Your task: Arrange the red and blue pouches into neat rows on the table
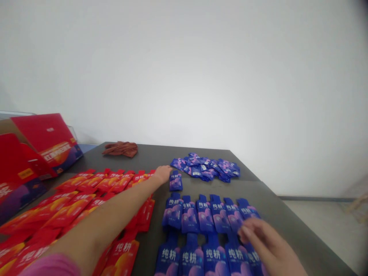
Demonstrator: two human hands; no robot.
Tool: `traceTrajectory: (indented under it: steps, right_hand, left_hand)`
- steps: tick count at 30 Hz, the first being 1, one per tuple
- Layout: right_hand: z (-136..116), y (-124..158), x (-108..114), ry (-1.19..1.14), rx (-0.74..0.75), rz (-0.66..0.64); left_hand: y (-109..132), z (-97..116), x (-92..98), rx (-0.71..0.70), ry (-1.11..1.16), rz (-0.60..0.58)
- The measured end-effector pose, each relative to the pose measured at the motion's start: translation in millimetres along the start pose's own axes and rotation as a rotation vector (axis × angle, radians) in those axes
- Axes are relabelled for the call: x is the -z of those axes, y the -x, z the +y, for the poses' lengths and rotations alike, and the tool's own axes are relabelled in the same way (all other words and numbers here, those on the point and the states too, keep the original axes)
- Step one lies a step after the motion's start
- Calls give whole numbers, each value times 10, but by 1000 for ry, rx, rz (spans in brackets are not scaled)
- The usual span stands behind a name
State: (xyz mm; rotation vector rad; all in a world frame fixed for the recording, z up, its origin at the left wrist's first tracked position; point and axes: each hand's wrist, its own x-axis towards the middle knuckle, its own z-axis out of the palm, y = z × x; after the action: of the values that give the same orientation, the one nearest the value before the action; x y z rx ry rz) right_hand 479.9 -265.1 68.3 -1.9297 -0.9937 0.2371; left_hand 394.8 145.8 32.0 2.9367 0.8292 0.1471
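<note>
My left hand reaches far over the table. Its fingers are closed at the neck of a single blue-purple spout pouch, beside the edge of a loose pile of blue pouches; the fingertips are small and partly hidden. Closer to me, blue pouches lie in two neat rows, necks pointing away. At the right end of these rows hovers my right hand, slightly blurred, with fingers loosely bent and apart and no pouch visible in them. It partly covers the last pouches there.
Rows of red-orange pouches cover the left of the dark table, under my left forearm. Red printed cartons stand at the far left. A brown cloth bundle lies near the back edge. A white wall rises behind.
</note>
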Motion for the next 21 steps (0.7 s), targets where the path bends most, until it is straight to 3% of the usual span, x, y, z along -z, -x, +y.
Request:
traceTrajectory:
  steps: [4,9,15,21]
  right_hand:
    - [-64,-940,-146,397,159,-73]
    - [10,-1831,-645,574,299,-166]
    - [238,-2294,-1158,770,383,-307]
    - [347,-2420,-1366,878,405,-315]
  left_hand:
    - [-62,30,-105,127,-131,65]
    - [-164,77,-253,209,-211,86]
    - [-232,70,-398,209,-239,88]
    - [-239,40,-439,224,-204,97]
